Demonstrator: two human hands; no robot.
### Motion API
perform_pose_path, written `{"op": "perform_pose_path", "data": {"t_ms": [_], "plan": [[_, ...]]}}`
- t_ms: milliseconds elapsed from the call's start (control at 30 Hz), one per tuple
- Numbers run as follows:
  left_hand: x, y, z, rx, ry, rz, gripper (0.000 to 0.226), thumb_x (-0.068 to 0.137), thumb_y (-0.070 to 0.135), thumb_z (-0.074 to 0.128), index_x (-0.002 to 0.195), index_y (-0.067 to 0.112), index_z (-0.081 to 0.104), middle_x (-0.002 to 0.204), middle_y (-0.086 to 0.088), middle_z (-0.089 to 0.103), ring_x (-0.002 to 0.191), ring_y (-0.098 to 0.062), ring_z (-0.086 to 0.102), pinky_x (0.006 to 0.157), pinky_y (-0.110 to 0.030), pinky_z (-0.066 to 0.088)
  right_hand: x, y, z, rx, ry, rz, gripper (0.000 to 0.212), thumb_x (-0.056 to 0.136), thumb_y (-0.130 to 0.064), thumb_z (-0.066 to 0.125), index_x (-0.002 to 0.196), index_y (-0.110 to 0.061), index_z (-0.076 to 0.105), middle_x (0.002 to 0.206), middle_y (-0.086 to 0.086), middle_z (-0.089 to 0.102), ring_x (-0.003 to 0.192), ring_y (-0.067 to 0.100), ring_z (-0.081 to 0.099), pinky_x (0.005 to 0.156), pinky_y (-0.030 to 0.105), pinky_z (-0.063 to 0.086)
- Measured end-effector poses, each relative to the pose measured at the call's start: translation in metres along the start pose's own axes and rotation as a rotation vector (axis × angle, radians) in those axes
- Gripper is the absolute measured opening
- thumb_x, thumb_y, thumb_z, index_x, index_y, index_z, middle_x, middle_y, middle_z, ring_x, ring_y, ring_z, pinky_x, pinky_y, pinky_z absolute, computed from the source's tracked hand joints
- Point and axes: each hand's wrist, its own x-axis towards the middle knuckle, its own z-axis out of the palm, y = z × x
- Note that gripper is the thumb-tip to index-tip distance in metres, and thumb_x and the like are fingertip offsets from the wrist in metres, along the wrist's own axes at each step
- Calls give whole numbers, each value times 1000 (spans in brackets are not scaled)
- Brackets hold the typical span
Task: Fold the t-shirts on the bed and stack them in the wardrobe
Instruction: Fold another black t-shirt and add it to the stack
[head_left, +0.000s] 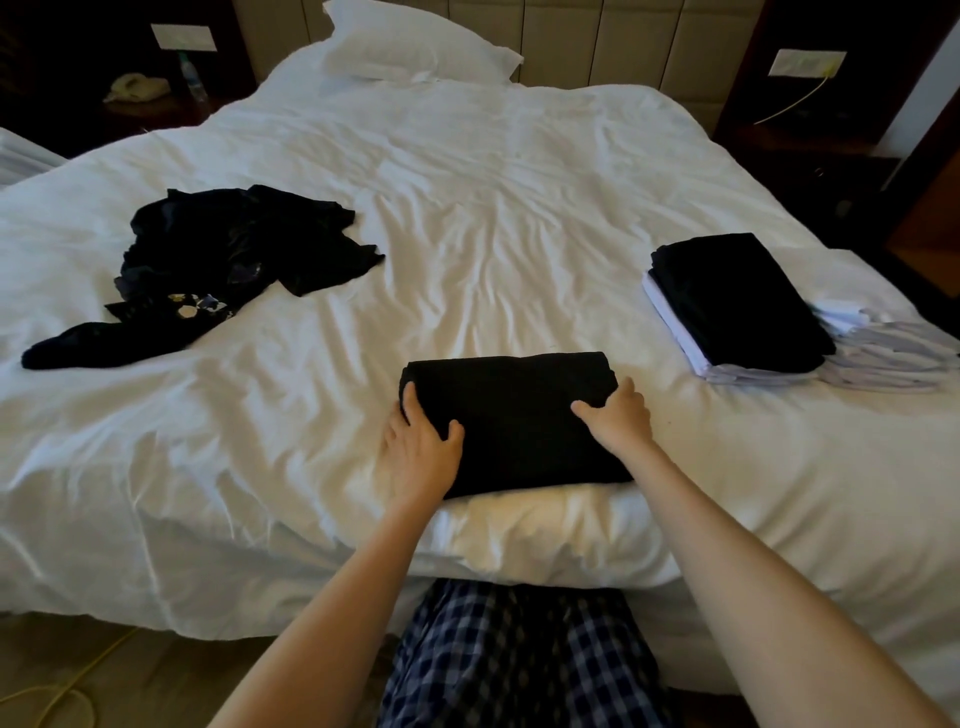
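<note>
Fingers (410, 402) of both my hands curl around the side edges of a folded black t-shirt (519, 426), thumbs resting on top. My left hand (421, 447) grips its left edge and my right hand (621, 415) its right. It lies near the front edge of the white bed (467, 208). A crumpled heap of dark clothes (223, 260) lies well to the left, and a stack of folded shirts (737, 301) sits to the right.

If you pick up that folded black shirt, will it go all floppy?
Probably floppy: the folded black t-shirt is soft cloth, so its middle may sag between the left hand and right hand. Likely light, and won't roll; it lies flat on the bed.
</note>
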Motion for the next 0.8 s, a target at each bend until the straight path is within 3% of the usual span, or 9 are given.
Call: {"op": "perform_pose_path", "data": {"t_ms": [67,133,300,367,500,567,667,733,800], "plan": [[2,1,-7,-231,5,-112,68,89,26,58,144,9,24,141,-13,37,130,-30,38,103,-40,37,2,0,-8,149,-67,90,70,84,-31,68,137,1,35,134,17,47,121,33,48,95,38,44],[7,-1,-15,-402,-97,-238,53,86,23,64,132,9,41,117,-8,55,105,-25,56,85,-37,49,2,3,-16,318,-130,165,63,80,-24,73,130,2,44,128,16,53,116,33,52,88,37,45],[5,-5,-41,-662,-478,-549,37,83,23,70,107,7,49,91,-9,59,80,-23,59,67,-32,51,-6,8,-30,527,-366,340,49,78,-19,74,122,-5,58,115,16,62,97,33,59,70,36,50],[-3,-9,-44,-741,-574,-623,35,83,23,70,107,5,51,92,-11,60,81,-23,59,68,-33,52,-11,11,-33,578,-413,334,43,78,-20,71,118,-7,62,107,15,66,92,32,62,66,35,50],[-16,-23,-39,-1132,-560,-715,32,79,17,68,106,4,58,93,-15,63,85,-27,61,63,-35,59,-25,15,-39,670,-456,266,28,80,-24,66,104,-9,65,93,12,68,83,28,63,65,32,51],[-27,-26,-31,-1418,-539,-669,45,61,16,81,100,5,61,91,-15,65,85,-28,61,56,-33,59,-31,16,-37,759,-474,242,20,83,-21,61,98,-9,66,82,10,69,75,26,64,59,28,51],[-47,-29,-11,-1825,-478,-540,70,34,17,92,100,12,67,101,-11,68,91,-28,64,66,-33,58,-37,14,-31,869,-476,242,18,85,-17,54,94,-7,66,72,10,70,69,26,63,53,26,52],[-60,-23,0,-1959,-475,-478,70,35,20,93,101,13,71,108,-11,69,94,-30,67,75,-36,57,-41,13,-29,919,-468,242,19,86,-15,52,96,-6,65,72,10,70,71,27,63,51,27,52],[-70,-9,5,-1914,-498,-494,60,54,23,85,110,12,67,114,-13,67,100,-33,65,84,-41,52,-44,12,-29,952,-464,225,21,86,-15,52,101,-5,64,79,11,70,74,28,64,53,28,52]]}}
